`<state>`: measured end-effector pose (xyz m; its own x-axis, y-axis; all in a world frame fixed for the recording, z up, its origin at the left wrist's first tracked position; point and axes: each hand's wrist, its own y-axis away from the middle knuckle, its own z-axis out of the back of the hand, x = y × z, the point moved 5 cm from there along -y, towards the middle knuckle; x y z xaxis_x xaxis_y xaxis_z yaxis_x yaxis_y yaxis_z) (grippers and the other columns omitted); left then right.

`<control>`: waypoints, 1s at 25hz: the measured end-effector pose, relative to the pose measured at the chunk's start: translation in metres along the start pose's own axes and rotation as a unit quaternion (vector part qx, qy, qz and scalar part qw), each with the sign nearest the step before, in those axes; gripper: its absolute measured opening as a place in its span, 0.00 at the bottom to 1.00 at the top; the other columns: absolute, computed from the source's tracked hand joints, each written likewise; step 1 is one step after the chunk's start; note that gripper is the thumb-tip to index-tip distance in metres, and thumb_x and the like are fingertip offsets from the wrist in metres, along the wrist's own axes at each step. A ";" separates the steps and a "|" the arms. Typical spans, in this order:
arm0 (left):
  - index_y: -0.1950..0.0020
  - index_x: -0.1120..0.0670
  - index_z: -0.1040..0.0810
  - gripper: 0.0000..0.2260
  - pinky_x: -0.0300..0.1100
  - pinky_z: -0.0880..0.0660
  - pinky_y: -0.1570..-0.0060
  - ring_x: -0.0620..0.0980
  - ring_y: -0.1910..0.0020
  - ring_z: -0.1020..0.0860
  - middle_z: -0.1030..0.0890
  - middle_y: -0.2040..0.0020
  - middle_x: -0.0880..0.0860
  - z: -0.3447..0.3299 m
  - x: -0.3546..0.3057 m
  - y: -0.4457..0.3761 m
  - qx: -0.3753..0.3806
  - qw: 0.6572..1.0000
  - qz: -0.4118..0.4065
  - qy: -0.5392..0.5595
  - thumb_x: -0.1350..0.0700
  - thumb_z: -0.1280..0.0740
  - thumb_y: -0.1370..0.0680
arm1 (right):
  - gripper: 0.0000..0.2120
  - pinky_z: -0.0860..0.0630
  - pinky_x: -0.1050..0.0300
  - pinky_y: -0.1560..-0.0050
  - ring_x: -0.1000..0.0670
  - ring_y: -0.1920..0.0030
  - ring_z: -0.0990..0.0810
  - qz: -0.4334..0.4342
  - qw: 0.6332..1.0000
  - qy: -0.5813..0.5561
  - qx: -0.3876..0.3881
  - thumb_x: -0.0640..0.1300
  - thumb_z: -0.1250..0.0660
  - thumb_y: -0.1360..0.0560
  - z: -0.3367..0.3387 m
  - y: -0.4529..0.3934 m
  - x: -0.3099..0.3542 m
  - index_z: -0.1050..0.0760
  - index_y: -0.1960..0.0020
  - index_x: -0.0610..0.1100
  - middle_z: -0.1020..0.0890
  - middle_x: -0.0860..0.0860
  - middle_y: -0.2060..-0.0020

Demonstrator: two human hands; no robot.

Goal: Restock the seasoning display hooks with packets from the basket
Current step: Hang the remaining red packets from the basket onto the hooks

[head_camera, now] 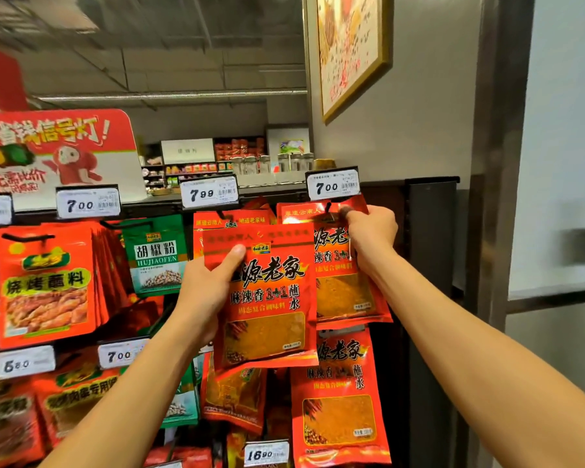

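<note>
The left hand [213,282] grips a red seasoning packet [267,298] by its left edge. At one o'clock, the right hand [368,231] pinches the top of a hung packet [338,282], seemingly at the hook [330,211]; open wall [429,238] lies beyond.

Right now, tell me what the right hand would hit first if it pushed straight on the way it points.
Probably the hook under the 7.00 price tag: the right hand already pinches the top of a hanging red packet there. Depth is unclear.
</note>
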<state>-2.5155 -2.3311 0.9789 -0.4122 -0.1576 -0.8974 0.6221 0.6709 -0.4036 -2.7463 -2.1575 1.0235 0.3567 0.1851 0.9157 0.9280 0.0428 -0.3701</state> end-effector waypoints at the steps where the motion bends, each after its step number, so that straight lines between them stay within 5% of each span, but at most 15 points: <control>1: 0.50 0.52 0.17 0.07 0.41 0.20 0.69 0.52 0.59 0.14 0.13 0.56 0.53 0.000 0.000 -0.001 0.003 1.000 0.002 0.000 0.49 0.29 0.22 | 0.10 0.20 0.54 0.66 0.50 0.66 0.15 -0.007 1.000 0.007 -0.007 0.50 0.25 0.28 -0.004 -0.003 -0.003 0.18 0.64 0.45 0.15 0.51 0.66; 4: 0.50 0.51 0.16 0.07 0.42 0.19 0.68 0.52 0.58 0.14 0.13 0.55 0.53 0.001 0.000 -0.004 0.007 1.000 0.003 0.002 0.49 0.29 0.22 | 0.07 0.25 0.57 0.66 0.51 0.62 0.18 -0.038 0.999 0.017 -0.015 0.49 0.23 0.30 -0.023 -0.019 -0.011 0.16 0.63 0.46 0.16 0.51 0.63; 9: 0.49 0.52 0.16 0.07 0.41 0.19 0.68 0.51 0.57 0.14 0.13 0.55 0.52 0.001 0.002 -0.009 0.000 1.000 0.002 0.003 0.49 0.30 0.22 | 0.08 0.19 0.48 0.49 0.46 0.53 0.16 -0.064 0.996 0.067 0.008 0.49 0.24 0.29 -0.050 -0.048 -0.027 0.17 0.60 0.44 0.14 0.45 0.55; 13: 0.47 0.53 0.17 0.09 0.44 0.19 0.64 0.51 0.57 0.14 0.13 0.55 0.52 -0.012 0.008 -0.012 0.009 1.000 0.012 0.002 0.49 0.29 0.22 | 0.20 0.21 0.49 0.43 0.43 0.46 0.18 -0.084 0.993 0.082 0.018 0.55 0.26 0.27 -0.043 -0.050 -0.037 0.18 0.43 0.42 0.16 0.45 0.46; 17: 0.53 0.49 0.15 0.05 0.49 0.19 0.55 0.51 0.56 0.14 0.13 0.55 0.52 -0.043 0.015 -0.018 0.036 0.999 0.036 0.007 0.49 0.29 0.22 | 0.18 0.24 0.44 0.37 0.45 0.41 0.19 -0.006 0.997 0.082 0.003 0.54 0.33 0.22 -0.009 -0.015 -0.036 0.23 0.37 0.46 0.17 0.48 0.43; 21: 0.54 0.50 0.16 0.07 0.49 0.19 0.56 0.52 0.56 0.14 0.13 0.56 0.51 -0.082 0.014 -0.029 0.065 0.997 0.049 0.005 0.48 0.28 0.23 | 0.14 0.19 0.49 0.51 0.45 0.49 0.15 -0.019 0.982 -0.153 0.113 0.52 0.35 0.22 0.017 0.021 -0.031 0.20 0.44 0.44 0.15 0.45 0.50; 23: 0.52 0.52 0.17 0.09 0.50 0.18 0.55 0.52 0.56 0.14 0.13 0.57 0.52 -0.099 0.012 -0.036 0.064 0.995 0.069 0.010 0.47 0.28 0.23 | 0.17 0.17 0.47 0.53 0.43 0.52 0.14 -0.028 0.968 -0.167 0.188 0.54 0.31 0.24 0.019 0.027 -0.021 0.19 0.45 0.41 0.13 0.43 0.52; 25: 0.52 0.53 0.17 0.12 0.48 0.18 0.58 0.52 0.58 0.14 0.13 0.58 0.52 -0.111 0.009 -0.043 0.060 0.994 0.087 0.010 0.45 0.28 0.24 | 0.15 0.16 0.47 0.54 0.44 0.55 0.13 -0.018 0.977 -0.114 0.177 0.54 0.28 0.25 0.020 0.023 -0.013 0.19 0.48 0.42 0.12 0.45 0.55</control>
<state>-2.6198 -2.2807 1.0083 -0.3036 -0.0327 -0.9522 0.7595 0.5952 -0.2626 -2.7323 -2.1392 0.9999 0.2541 0.3895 0.8853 0.8294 0.3831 -0.4066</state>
